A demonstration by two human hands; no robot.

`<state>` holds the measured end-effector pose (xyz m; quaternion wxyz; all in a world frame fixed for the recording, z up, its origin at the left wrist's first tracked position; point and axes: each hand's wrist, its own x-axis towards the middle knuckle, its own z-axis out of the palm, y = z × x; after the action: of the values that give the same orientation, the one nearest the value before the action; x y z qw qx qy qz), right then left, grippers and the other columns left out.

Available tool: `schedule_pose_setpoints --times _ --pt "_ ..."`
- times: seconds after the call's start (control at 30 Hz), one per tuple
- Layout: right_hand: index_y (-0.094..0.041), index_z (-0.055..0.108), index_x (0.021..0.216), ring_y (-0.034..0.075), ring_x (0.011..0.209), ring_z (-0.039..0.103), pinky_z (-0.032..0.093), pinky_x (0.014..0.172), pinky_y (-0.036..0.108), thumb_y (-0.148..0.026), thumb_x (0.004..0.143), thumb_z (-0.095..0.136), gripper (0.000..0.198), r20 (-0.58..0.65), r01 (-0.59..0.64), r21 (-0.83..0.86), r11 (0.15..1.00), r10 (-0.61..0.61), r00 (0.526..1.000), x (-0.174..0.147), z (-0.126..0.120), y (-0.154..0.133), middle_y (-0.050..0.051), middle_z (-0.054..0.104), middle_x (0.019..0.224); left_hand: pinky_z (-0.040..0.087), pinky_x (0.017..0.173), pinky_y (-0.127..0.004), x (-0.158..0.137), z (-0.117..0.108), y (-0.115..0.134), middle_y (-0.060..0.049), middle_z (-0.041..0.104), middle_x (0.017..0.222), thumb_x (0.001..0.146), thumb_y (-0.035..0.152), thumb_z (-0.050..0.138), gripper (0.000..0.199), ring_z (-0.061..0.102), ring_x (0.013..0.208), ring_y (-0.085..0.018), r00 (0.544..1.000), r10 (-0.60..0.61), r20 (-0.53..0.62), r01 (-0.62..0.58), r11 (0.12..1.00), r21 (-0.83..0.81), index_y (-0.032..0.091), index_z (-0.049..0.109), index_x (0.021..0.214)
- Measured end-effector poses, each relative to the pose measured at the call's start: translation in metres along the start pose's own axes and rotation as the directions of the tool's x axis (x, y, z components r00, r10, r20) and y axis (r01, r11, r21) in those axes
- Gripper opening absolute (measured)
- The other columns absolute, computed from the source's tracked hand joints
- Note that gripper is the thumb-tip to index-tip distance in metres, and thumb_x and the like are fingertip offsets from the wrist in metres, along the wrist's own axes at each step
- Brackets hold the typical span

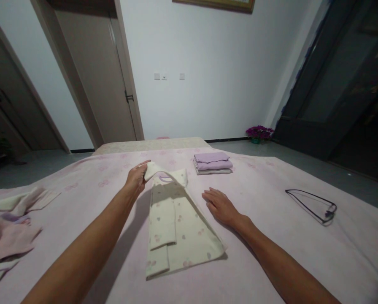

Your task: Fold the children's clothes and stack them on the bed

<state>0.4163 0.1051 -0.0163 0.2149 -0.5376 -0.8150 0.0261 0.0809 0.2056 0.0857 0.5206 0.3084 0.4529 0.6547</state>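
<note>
With bare forearms (90, 238) nearest, pinching cream garment (190, 236), between both hands, by its lifted far edge in left hand (136, 177); holding right hand (219, 206) loosely spread just beside. Could skew folded flap (162, 223) (seemingly unpinned) if pulled from one side only.

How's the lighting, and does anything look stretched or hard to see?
In the head view, light is dim, with a soft shadow between the left forearm and the patterned garment; in the head view, the door leans, like wide-angle distortion, and the dark panel at right is murky.
</note>
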Motion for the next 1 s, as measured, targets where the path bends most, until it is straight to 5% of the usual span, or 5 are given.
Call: schedule_pose_setpoints --times 0.17,0.33,0.6,0.8,1.0 --pt "-0.02 0.048 0.146 0.023 0.145 0.035 0.026 0.12 0.052 -0.033 0.1 0.043 0.048 0.087 0.059 0.126 0.99 -0.071 0.994 -0.01 -0.002 -0.042 0.01 0.047 0.152 0.057 0.056 -0.019 0.014 -0.015 0.005 -0.002 0.066 0.076 0.083 0.008 0.056 0.019 0.06 0.057 -0.007 0.999 0.009 -0.034 -0.006 0.998 0.07 0.012 0.07 0.095" --pt "-0.015 0.04 0.151 0.025 0.15 0.023 0.019 0.123 0.049 -0.041 0.103 0.037 0.055 0.185 0.074 0.057 0.996 -0.084 0.979 -0.014 0.007 -0.081 0.012 0.033 0.159 0.052 0.052 -0.018 0.018 -0.027 0.002 0.0 0.062 0.071 0.081 0.014 0.059 0.021 0.056 0.053 -0.007 0.998 0.042 -0.041 -0.036 0.989 0.144 0.011 0.068 0.099" --pt "-0.01 0.035 0.154 0.028 0.152 0.015 0.009 0.124 0.049 -0.045 0.102 0.036 0.063 0.248 0.011 -0.083 0.996 0.01 0.969 -0.009 0.013 -0.103 0.014 0.025 0.162 0.04 0.048 -0.018 -0.011 -0.023 0.012 0.0 0.065 0.068 0.068 0.037 0.074 0.045 0.053 0.054 -0.011 0.979 0.164 0.123 -0.194 0.935 0.298 0.009 0.073 0.105" --pt "-0.013 0.037 0.153 0.03 0.151 0.017 0.01 0.123 0.05 -0.046 0.1 0.039 0.062 0.257 -0.003 -0.092 0.996 0.026 0.966 0.002 0.015 -0.102 0.012 0.029 0.161 0.046 0.058 -0.022 -0.056 -0.006 0.008 -0.003 0.073 0.082 0.079 0.04 0.065 0.04 0.062 0.066 -0.016 0.855 0.281 0.435 -0.502 0.658 0.561 0.016 0.074 0.108" --pt "-0.017 0.054 0.14 0.031 0.146 0.031 0.016 0.121 0.049 -0.037 0.096 0.049 0.049 0.147 0.021 -0.019 1.0 -0.018 0.989 0.014 0.019 -0.099 0.013 0.047 0.152 0.053 0.083 -0.027 -0.105 0.004 -0.009 -0.004 0.076 0.102 0.082 0.024 0.063 0.029 0.07 0.09 -0.019 0.741 0.166 0.651 -0.623 0.533 0.573 0.02 0.073 0.108"
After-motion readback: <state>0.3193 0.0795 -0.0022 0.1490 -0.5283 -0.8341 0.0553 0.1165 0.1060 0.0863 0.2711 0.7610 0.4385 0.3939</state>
